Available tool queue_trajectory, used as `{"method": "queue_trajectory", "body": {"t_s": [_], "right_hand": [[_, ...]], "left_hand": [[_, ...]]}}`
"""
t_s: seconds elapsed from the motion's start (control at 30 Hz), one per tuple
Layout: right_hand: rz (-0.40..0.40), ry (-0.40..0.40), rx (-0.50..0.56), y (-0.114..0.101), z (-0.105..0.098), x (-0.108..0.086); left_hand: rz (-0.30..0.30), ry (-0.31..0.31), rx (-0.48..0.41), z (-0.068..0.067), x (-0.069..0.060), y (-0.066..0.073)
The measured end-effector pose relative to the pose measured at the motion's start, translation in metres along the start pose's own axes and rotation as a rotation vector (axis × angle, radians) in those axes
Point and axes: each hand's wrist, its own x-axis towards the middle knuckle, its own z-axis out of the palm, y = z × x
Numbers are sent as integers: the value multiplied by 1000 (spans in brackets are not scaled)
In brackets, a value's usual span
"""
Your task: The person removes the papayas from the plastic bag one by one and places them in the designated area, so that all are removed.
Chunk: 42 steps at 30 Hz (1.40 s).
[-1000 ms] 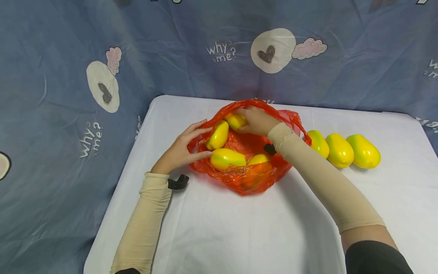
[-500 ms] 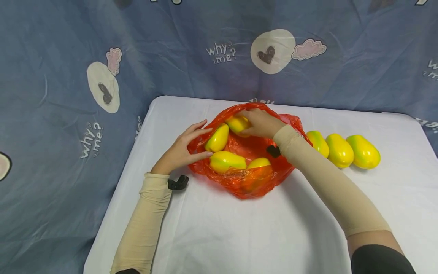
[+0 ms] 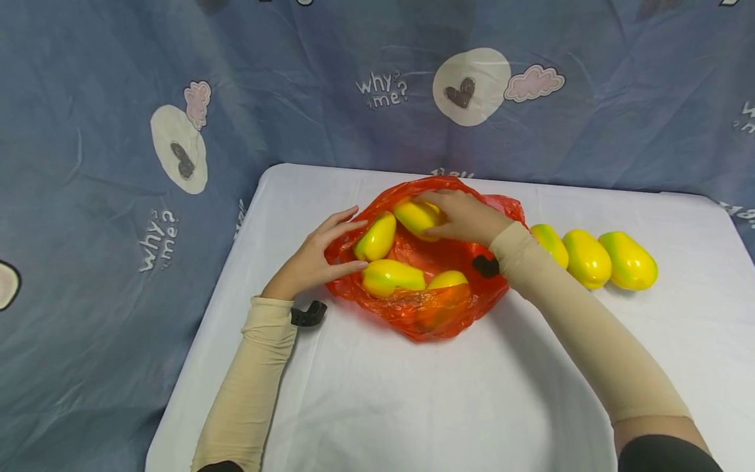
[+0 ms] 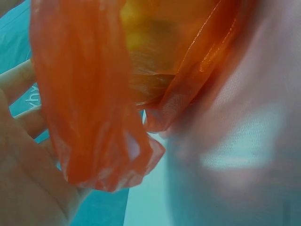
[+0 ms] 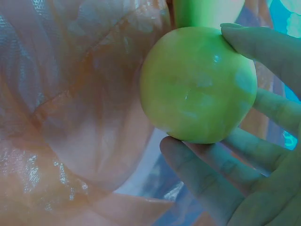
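Note:
A red plastic bag (image 3: 425, 249) lies with its mouth open, several yellow-green mangoes inside. My left hand (image 3: 307, 262) rests at the bag's left rim, fingers spread and fairly straight, its thumb near a mango (image 3: 392, 278). In the left wrist view, a fold of the bag (image 4: 89, 103) hides part of that hand's fingers. Reaching into the bag's far side, my right hand (image 3: 466, 216) holds a mango (image 3: 415, 216) between thumb and fingers. The right wrist view shows this mango (image 5: 197, 84) end-on, with the thumb above it and fingertips below and behind.
Three more mangoes (image 3: 586, 259) stand in a row on the white-covered table (image 3: 383, 406), right of the bag. A printed blue cloth (image 3: 330, 118) hangs behind and to the left. Black wrist cameras (image 3: 309, 313) sit below the hands.
My right hand has drawn back to the right inside the bag, uncovering more of its mango, which has shifted slightly right. The bag's far rim has sunk a little. My left hand stays put.

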Motion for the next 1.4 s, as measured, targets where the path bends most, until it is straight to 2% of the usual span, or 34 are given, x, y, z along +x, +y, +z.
{"method": "queue_trajectory", "body": {"t_s": [0.3,0.5,0.67,0.83,1.07,1.17,1.4], "right_hand": [[-49,42,85,0,-2,-25],[-53,87,185,0,-6,-47],[-77,169,221,0,-10,-66],[-115,287,273,2,-16,-91],[-3,446,439,11,-21,-132],[43,503,473,18,-19,-145],[92,574,522,33,-12,-160]], "left_hand": [[-15,-7,10,1,1,-1],[-29,-16,19,1,0,-2],[-36,-14,24,1,1,-4],[-33,-12,21,2,1,-7],[-56,-19,8,4,2,-9],[-68,-26,7,4,3,-8],[-82,-26,6,2,0,-9]]}}
